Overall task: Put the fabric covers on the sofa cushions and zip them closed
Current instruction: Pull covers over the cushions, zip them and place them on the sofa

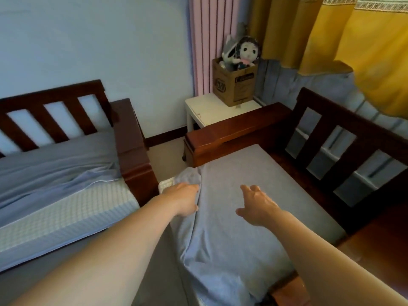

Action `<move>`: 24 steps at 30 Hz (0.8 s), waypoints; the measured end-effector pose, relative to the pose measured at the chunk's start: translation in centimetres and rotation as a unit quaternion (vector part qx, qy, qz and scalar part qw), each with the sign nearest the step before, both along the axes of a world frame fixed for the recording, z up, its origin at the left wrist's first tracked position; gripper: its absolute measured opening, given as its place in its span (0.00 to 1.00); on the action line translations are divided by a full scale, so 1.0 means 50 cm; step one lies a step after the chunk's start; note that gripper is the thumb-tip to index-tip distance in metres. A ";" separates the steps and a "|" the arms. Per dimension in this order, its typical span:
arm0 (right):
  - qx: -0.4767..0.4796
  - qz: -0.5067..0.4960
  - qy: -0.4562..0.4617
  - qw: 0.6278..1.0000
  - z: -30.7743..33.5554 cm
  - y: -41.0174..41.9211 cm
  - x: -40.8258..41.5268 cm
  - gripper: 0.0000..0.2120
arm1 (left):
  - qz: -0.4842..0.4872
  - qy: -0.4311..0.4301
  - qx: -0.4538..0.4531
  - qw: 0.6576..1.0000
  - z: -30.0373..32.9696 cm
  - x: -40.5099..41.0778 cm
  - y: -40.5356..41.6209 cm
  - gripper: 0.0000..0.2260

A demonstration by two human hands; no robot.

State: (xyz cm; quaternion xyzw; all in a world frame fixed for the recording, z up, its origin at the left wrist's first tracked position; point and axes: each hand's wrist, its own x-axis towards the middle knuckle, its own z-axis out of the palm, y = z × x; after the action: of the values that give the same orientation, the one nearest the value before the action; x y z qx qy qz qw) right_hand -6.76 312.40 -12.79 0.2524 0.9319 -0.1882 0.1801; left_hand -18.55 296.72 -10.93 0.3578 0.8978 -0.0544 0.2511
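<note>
1. The fingertips of the left hand (184, 198) are sinking behind a fold of the grey fabric cover (231, 217), so that grip cannot be told for sure; the palm is resting on the cover's left edge, at 9 o'clock of the cushion.
2. The right hand (257, 205) is hovering over the middle of the cover, its grip released, fingers spread and holding nothing; whether it is touching the cloth is hard to make out.
3. Two cushions are showing. The near one is lying on the dark wooden sofa (344, 138) at 3 o'clock, nearly all covered, with a corner of checked white cushion (166, 184) peeking out at its far left.
4. The second checked cushion (66, 214) is lying on the other wooden sofa (130, 138) at 9 o'clock, with a second grey cover (55, 164) bunched over its far half.
5. No zip is plain enough to make out; the cover's near end is running out of the bottom edge.
6. At 12 o'clock a white surface (209, 111) is carrying one brown cardboard box (235, 85) with plush dolls (244, 51) in it; yellow curtains (353, 40) are hanging at 1 o'clock.
</note>
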 end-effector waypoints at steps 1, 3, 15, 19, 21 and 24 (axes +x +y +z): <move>-0.005 -0.009 0.001 1.000 -0.002 0.013 -0.021 0.31 | -0.017 0.007 0.000 1.000 0.003 -0.020 0.020 0.24; -0.019 -0.027 -0.001 0.999 -0.005 0.035 -0.065 0.32 | -0.050 0.010 -0.003 0.999 0.006 -0.060 0.058 0.21; -0.027 -0.174 -0.009 0.984 -0.019 0.134 -0.273 0.33 | -0.230 0.007 -0.036 0.972 -0.025 -0.335 0.254 0.21; -0.016 -0.266 -0.015 0.964 -0.049 0.122 -0.357 0.33 | -0.319 0.003 -0.003 0.948 -0.057 -0.440 0.305 0.23; -0.021 -0.307 -0.022 0.951 -0.066 0.101 -0.389 0.34 | -0.359 -0.002 -0.002 0.933 -0.073 -0.483 0.309 0.23; -0.035 -0.350 -0.031 0.936 -0.091 0.052 -0.432 0.36 | -0.406 -0.007 -0.016 0.914 -0.111 -0.539 0.303 0.23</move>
State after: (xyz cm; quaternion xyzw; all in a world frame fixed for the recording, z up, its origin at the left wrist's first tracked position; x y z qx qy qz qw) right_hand -28.35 315.02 -17.34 0.5619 0.7715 -0.2635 0.1402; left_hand -45.48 311.86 -16.47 0.6873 0.6728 -0.1639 0.2193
